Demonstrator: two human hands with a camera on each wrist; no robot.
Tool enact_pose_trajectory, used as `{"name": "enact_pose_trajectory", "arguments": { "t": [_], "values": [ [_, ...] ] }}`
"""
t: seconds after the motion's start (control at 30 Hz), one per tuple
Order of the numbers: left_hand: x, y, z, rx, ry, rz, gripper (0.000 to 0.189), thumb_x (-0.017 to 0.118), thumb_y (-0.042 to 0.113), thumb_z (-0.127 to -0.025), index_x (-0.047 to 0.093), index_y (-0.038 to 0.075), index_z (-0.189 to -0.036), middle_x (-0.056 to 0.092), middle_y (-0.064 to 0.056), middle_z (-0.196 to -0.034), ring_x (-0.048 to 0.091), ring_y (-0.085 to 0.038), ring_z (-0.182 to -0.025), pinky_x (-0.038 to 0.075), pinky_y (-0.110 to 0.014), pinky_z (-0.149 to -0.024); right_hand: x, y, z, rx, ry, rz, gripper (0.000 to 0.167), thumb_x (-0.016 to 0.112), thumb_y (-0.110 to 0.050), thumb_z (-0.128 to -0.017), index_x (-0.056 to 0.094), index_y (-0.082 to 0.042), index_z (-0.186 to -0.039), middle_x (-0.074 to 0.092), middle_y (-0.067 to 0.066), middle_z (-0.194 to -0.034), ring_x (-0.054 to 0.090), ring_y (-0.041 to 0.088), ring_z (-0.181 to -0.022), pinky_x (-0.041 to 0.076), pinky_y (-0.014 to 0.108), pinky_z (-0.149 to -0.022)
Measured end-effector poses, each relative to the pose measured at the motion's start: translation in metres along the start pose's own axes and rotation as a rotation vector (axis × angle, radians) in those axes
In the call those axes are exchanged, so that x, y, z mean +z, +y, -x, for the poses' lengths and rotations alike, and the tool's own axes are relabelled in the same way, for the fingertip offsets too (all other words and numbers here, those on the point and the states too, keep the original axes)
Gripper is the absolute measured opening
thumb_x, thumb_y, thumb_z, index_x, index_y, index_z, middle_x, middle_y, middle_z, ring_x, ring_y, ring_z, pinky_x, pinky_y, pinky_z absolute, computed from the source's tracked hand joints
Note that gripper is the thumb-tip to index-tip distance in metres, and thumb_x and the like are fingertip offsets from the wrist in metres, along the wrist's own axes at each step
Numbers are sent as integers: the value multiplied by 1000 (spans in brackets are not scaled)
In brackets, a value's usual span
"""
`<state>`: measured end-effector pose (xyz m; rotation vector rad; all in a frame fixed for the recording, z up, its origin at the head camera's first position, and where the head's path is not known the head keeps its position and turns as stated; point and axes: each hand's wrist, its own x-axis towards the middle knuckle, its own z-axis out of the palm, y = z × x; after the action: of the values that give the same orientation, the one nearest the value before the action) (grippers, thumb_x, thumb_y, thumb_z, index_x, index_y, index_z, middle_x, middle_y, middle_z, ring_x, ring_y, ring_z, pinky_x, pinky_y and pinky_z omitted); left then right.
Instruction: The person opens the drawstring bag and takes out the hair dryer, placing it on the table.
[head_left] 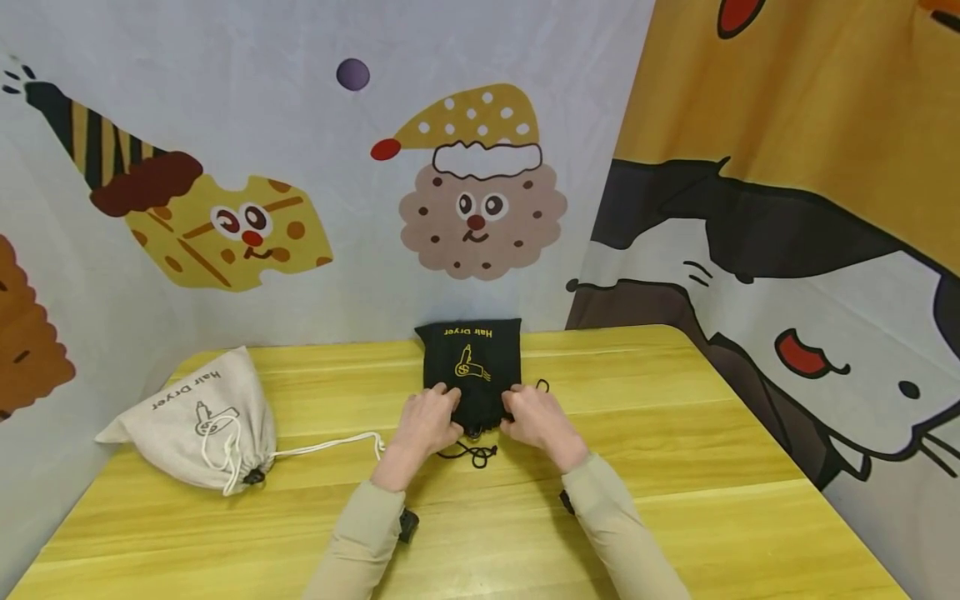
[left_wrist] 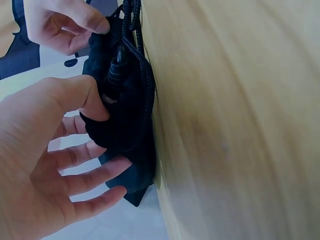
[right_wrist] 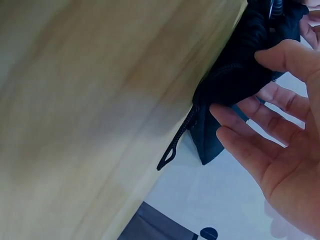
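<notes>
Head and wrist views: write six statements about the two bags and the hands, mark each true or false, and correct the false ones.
1. The left hand and the right hand are both on the black bag. True.
2. A white cord runs from the pale bag over the table. True.
3. The two bags touch each other. False: they lie apart.
4. Yellow lettering marks the black bag. True.
5. In the head view, the pale bag lies right of the black bag. False: it lies left.
6. The left hand grips the pale bag. False: it grips the black bag.
</notes>
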<state>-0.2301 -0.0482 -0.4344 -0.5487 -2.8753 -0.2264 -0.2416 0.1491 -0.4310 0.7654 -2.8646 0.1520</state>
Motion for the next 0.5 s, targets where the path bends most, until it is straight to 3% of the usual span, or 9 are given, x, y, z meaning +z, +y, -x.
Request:
{"name": "enact_pose_trajectory", "arguments": {
  "t": [0.13, 0.27, 0.5],
  "values": [
    [-2, 2, 1, -18, -37, -29, 31, 73, 27, -77, 63, 11, -101, 62, -9, -94, 61, -30, -78, 52, -44, -68, 2, -2, -1, -15, 11, 23, 26, 78, -30, -76, 59, -11, -74, 56, 2, -72, 56, 17, -60, 47, 31, -53],
    [-2, 4, 3, -11, -34, -69, 46, 76, 32, -77, 63, 10, -115, 64, -13, -102, 62, -31, -83, 53, -46, -70, 3, -4, -1, -31, 37, 44, 30, 79, -35, -75, 63, -10, -80, 59, 3, -74, 62, 21, -64, 52, 34, -57],
    [-2, 2, 5, 9, 19, -85, 36, 77, 30, -77, 62, 11, -103, 62, -10, -94, 61, -29, -77, 52, -43, -64, 5, -3, 0, -32, 51, 61, 26, 76, -31, -80, 61, -10, -80, 54, 2, -71, 60, 19, -63, 50, 32, -53]
  ]
}}
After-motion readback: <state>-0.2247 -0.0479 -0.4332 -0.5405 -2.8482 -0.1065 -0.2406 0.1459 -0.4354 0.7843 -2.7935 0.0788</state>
